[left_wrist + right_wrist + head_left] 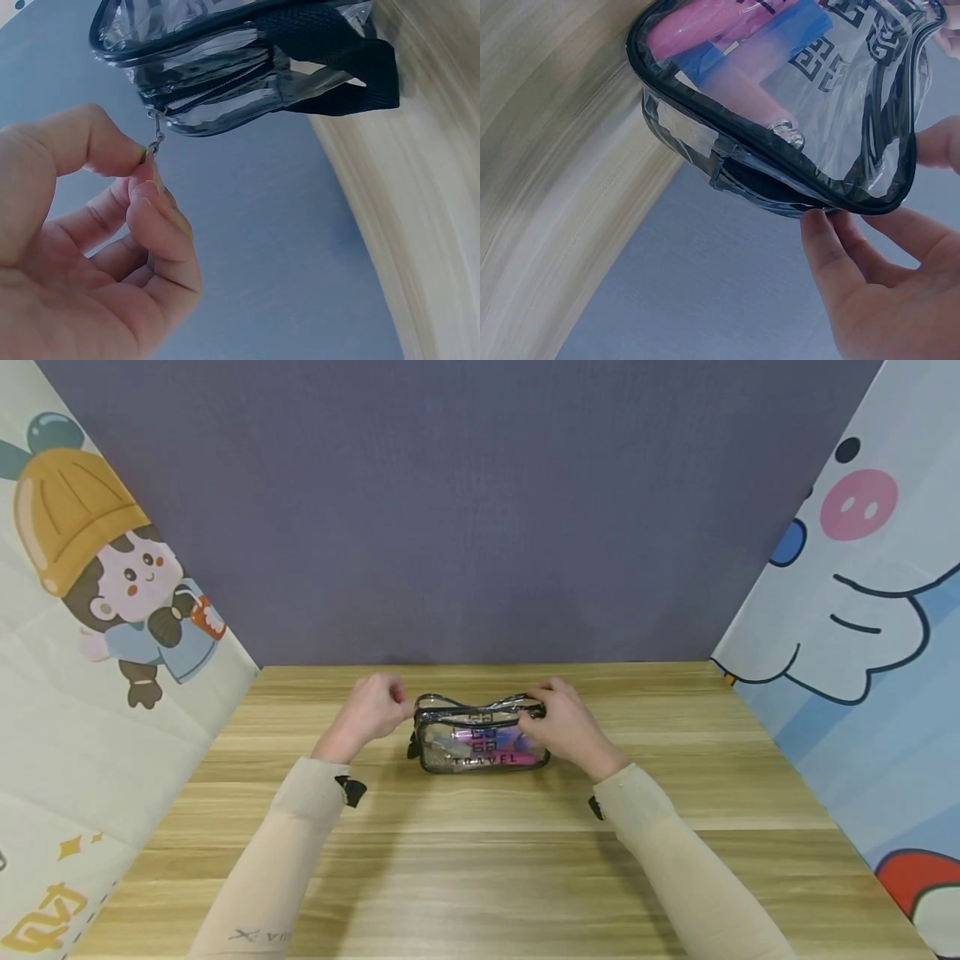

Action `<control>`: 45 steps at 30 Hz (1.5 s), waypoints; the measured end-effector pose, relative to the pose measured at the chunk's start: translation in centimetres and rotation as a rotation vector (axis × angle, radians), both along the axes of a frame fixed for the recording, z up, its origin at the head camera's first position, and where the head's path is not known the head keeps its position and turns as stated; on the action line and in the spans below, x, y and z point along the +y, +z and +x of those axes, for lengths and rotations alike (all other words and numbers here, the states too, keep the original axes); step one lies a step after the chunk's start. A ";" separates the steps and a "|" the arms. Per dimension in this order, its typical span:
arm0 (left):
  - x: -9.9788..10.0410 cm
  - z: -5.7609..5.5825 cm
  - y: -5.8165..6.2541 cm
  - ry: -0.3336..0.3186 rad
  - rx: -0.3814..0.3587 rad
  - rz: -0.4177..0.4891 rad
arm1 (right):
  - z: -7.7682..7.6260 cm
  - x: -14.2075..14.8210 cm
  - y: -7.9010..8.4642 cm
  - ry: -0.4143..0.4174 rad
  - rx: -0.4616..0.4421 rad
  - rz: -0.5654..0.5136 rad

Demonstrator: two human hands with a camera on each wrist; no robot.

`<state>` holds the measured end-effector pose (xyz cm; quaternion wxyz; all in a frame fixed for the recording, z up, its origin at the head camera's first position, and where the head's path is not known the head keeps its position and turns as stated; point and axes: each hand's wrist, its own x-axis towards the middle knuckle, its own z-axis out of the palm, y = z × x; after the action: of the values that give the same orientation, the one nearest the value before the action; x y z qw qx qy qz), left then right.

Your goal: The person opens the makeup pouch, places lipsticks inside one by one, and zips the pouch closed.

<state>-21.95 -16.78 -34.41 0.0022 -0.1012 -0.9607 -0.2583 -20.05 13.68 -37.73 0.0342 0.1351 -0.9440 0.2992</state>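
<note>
A clear travel pouch [450, 756] with black piping and the word TRAVEL stands on the table in the head view. My left hand [371, 710] is at its left end, where thumb and index finger pinch the small metal zipper pull [157, 136]. My right hand [566, 727] holds the top right corner, thumb on the near face and fingers behind the rim. A black webbing strap [367, 67] loops from the pouch's left end. Through the plastic show a bright pink item [697, 30] and a pale pink one with blue [742, 97].
The pouch sits toward the back of the wood-grain table [480, 877]. A grey-blue panel [480, 510] rises behind the table, and cartoon-printed sheets flank it on the left [67, 718] and right [900, 735].
</note>
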 end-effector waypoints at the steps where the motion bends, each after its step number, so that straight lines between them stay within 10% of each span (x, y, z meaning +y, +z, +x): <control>1: -0.1 0.0 -0.1 -0.001 0.000 0.002 | 0.0 0.0 0.0 0.001 0.001 -0.001; 45: -0.9 -0.1 -3.2 -0.035 0.051 0.013 | 0.1 0.1 -0.3 -0.009 0.002 -0.008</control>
<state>-22.09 -17.73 -37.64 0.0228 -0.1245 -0.9568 -0.2619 -19.91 13.73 -37.99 0.0370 0.1312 -0.9432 0.3028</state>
